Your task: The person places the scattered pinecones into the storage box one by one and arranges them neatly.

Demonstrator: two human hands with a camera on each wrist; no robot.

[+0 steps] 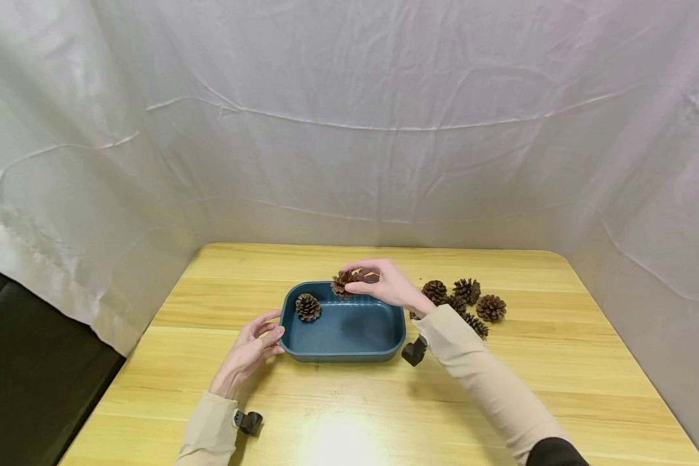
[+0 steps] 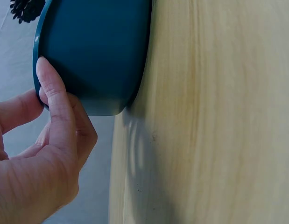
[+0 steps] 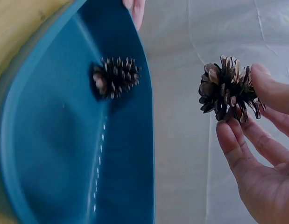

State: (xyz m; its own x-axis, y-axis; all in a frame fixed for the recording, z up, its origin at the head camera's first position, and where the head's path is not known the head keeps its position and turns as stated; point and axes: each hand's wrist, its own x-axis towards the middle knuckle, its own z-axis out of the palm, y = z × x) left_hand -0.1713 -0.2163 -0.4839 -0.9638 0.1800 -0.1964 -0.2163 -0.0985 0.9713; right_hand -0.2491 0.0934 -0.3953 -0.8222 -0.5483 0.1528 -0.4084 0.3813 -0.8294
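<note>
Our left hand [image 1: 252, 349] is gripping the tray [image 1: 349, 330] at nine o'clock; our right hand [image 1: 389, 283] is pinching a pinecone [image 1: 342, 283], ideally gently, near twelve.

Place: kind of a makeshift filming booth, honestly; can't tell if the building around it is a home, lab or office
Cloth [image 1: 349, 181]: pale, wrinkly sheets hung along the far, left and right sides
Table [image 1: 559, 362]: light wood-grain top, its far edge right up by the cloth
Wrist cams [image 1: 248, 422]: little black units, one at each wrist
</note>
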